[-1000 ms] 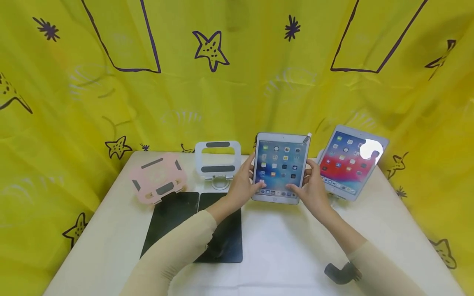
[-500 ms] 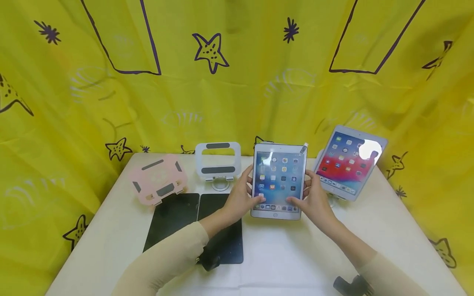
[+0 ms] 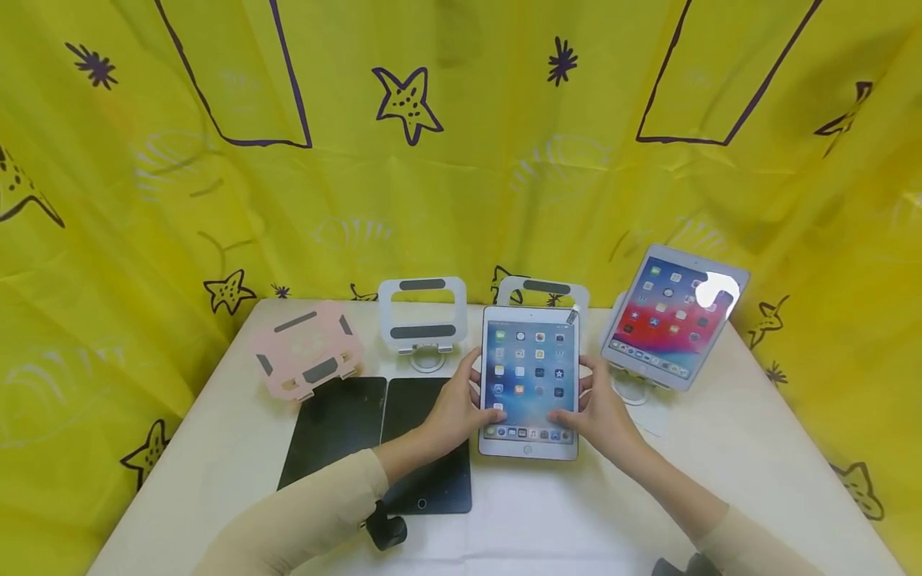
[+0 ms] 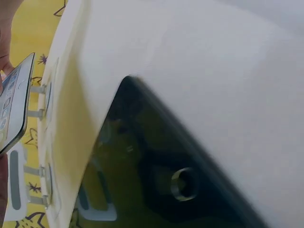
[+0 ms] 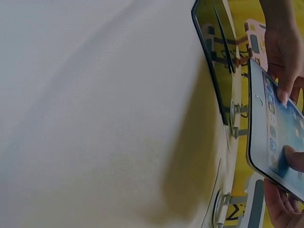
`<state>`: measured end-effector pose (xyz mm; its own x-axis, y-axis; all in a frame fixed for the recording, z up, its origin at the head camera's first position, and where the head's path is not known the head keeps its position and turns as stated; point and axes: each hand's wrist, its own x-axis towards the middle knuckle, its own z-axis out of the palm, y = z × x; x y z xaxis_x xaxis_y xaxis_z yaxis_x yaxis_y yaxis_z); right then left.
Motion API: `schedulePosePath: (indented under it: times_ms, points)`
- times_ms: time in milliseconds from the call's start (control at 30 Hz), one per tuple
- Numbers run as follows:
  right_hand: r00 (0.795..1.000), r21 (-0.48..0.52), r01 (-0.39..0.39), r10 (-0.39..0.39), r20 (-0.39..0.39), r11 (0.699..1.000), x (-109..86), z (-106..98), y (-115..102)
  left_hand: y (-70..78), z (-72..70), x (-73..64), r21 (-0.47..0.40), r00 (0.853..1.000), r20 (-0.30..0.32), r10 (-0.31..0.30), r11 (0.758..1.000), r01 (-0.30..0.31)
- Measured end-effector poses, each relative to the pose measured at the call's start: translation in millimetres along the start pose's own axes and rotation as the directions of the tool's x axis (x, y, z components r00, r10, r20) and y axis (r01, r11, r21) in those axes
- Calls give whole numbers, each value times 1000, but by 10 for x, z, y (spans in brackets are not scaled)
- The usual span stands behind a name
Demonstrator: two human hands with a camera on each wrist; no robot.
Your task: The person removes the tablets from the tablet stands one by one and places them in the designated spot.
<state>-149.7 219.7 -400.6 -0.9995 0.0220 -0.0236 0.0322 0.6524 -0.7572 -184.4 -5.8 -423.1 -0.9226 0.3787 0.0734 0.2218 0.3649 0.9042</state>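
So we've got a big yellow curtain point(image 3: 490, 200) with doodled stars filling the back and sides, and a white-covered table point(image 3: 547, 512) below it. Next down in size, a dark tablet point(image 3: 338, 416) lies flat at 9 o'clock from the one being held, with a second dark tablet point(image 3: 432, 484) right alongside it at 8. The star of the show, a white-framed tablet point(image 3: 529, 376), is held up off the table near the middle, screen lit blue with rows of icons. We spot another lit one, the propped tablet point(image 3: 673, 316) with a red and blue screen, leaning tilted on a ring-based stand point(image 3: 631, 391) between 2 and 3 o'clock. Stands-wise, we see a pink stand point(image 3: 310, 344) at 9, a white stand point(image 3: 423, 330) at 10, and a grey-padded stand point(image 3: 545, 286) at 12, partly hidden; we can't tell if the held tablet touches it. Both hands are clamped on the tablet's lower sides, thumbs on the glass: left hand point(image 3: 457, 412) at 8, right hand point(image 3: 603, 416) at 4. Tiniest bit: a little tag point(image 3: 573, 315) at its 1 o'clock corner.
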Motion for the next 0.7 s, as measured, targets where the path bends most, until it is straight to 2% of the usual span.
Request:
schedulePosePath:
  times_ms: [100,267,567,700]
  points:
    - [999,-19,-36,37,29,999,-29,33,8,-51,25,-56,2,1000,2,-14,1000,14]
    - [992,-35,-97,99,77,995,-65,70,26,-122,68,-132,4,1000,4,5,1000,-5]
    - [977,-43,-157,162,137,987,-94,163,137,-277,162,-203,-10,996,76,-51,999,52]
    - [970,-31,-167,169,173,986,-118,223,184,-349,184,-253,-4,995,92,-47,999,47]
